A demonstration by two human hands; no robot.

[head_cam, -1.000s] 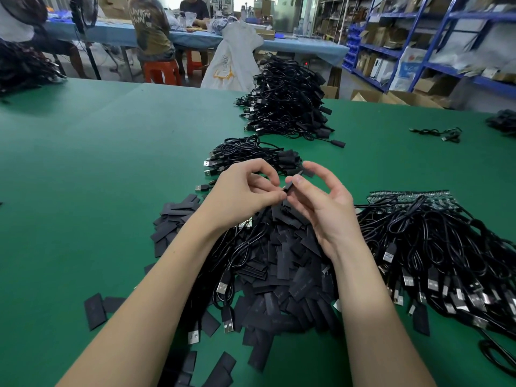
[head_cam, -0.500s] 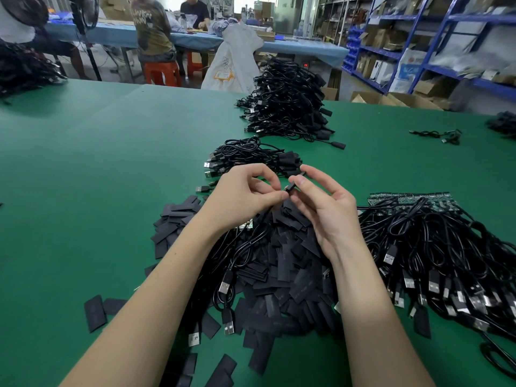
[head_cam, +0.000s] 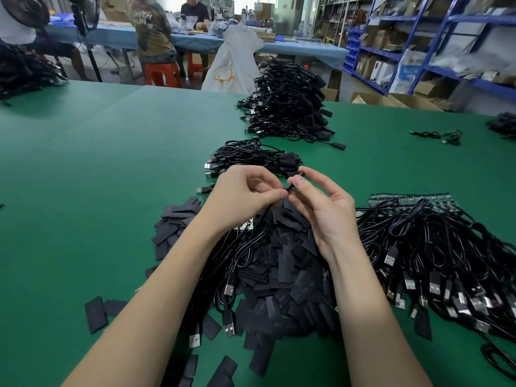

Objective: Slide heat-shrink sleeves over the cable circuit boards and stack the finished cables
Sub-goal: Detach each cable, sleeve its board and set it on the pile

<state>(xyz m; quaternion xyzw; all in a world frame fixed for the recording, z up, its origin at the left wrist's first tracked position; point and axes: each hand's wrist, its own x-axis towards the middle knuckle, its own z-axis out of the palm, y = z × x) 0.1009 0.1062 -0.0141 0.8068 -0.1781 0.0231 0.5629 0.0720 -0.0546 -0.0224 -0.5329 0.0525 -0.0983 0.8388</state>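
My left hand [head_cam: 243, 194] and my right hand [head_cam: 324, 208] meet above a heap of flat black heat-shrink sleeves [head_cam: 279, 275]. Between them is a small black sleeve [head_cam: 290, 187], pinched by my right thumb and fingers. My left thumb and forefinger pinch its other end, where a thin black cable [head_cam: 251, 241] runs down from my left hand into the heap. A small stack of sleeved cables [head_cam: 251, 156] lies just beyond my hands. To the right lies a tangle of USB cables [head_cam: 435, 255] with green circuit boards [head_cam: 410, 199] at its far edge.
A large pile of cables [head_cam: 287, 104] stands farther back on the green table [head_cam: 97, 177]. Loose sleeves [head_cam: 96, 314] lie at the front left. A single cable [head_cam: 438, 135] lies at the far right. People sit at a blue table [head_cam: 279, 48] behind; shelves [head_cam: 432, 37] line the right.
Both hands have stayed together over the heap, shifting slightly lower in view while working the sleeve between the fingertips. The piles have not moved.
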